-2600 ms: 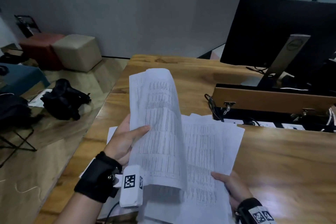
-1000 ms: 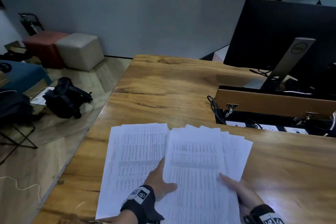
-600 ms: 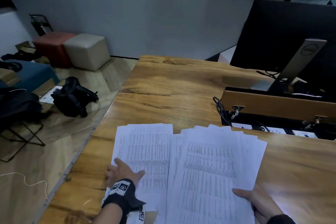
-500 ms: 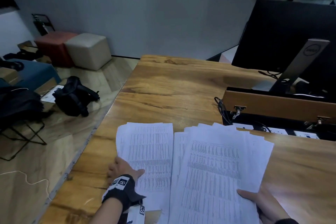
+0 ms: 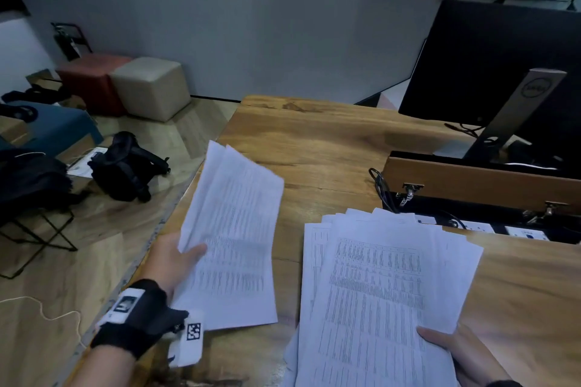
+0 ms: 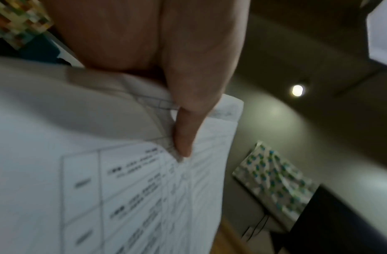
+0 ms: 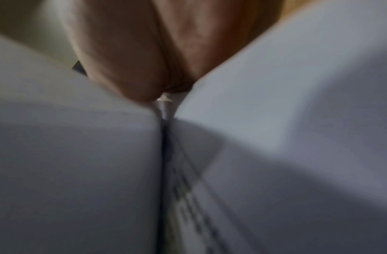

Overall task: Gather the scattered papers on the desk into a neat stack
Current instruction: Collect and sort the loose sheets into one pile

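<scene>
Left hand (image 5: 171, 261) pinches lifted sheets (image 5: 232, 229); right hand (image 5: 456, 352) grips fanned pile's (image 5: 377, 286) edge.

Office. Wooden desk (image 5: 330, 148) under the hands, monitor (image 5: 490, 66) on a stand far right of them, cable tray (image 5: 478, 210) just ahead, cube stools (image 5: 151, 88) on floor far left.

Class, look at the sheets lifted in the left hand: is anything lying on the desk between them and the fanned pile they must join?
Nothing visible. Only bare desk separates the lifted sheets, gripped by the left hand, from the fanned pile under the right hand.
</scene>
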`<state>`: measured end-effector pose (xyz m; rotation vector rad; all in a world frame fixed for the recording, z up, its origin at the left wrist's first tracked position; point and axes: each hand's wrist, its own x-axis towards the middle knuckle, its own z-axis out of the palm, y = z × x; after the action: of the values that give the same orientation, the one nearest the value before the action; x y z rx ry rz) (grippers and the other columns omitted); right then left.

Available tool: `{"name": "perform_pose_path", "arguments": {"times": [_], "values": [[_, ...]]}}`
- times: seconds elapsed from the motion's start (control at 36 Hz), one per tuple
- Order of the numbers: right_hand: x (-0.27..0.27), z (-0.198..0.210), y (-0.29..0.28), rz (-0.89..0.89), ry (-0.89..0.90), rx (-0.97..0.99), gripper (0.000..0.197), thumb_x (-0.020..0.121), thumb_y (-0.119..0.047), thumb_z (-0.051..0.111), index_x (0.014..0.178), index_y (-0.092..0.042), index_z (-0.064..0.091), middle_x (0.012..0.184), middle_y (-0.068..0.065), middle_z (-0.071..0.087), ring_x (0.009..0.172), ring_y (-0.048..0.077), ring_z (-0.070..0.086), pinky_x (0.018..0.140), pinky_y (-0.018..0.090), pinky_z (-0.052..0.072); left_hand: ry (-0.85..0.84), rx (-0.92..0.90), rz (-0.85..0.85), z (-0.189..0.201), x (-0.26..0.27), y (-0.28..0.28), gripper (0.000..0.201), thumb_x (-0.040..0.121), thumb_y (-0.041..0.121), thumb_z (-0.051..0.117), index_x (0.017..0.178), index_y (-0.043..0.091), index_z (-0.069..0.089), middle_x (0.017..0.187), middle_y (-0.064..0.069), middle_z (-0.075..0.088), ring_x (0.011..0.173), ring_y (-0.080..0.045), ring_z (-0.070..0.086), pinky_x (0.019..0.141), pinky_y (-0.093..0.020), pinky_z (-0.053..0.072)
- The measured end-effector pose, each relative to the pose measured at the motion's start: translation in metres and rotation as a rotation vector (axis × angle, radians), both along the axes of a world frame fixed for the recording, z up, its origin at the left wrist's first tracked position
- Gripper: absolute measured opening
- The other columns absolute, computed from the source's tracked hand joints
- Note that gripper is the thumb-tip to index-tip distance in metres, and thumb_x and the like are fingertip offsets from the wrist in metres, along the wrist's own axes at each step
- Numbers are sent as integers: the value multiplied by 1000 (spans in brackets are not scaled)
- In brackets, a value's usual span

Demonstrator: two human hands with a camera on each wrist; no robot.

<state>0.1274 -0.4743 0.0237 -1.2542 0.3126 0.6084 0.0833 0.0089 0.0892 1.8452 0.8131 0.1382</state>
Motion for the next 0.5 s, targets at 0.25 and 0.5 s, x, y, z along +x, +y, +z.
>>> {"name": "perform_pose_path", "arguments": {"times": [0.25,0.5], "values": [[5,0,58,92,136,11,58,69,13,71,123,2,57,111,29,72,93,44,73,68,50,62,-99,-305,-279,26,22,-39,32,87,6,71,119,10,67,111,-8,76,100,-30,73,87,-52,58],[4,-13,76,-48,265,32,54,85,-29,72,132,-3,60,128,26,66,118,44,63,109,60,39,301,-130,-469,-86,21,-110,42,79,10,56,114,32,65,107,6,74,95,-16,70,92,-42,57]]}}
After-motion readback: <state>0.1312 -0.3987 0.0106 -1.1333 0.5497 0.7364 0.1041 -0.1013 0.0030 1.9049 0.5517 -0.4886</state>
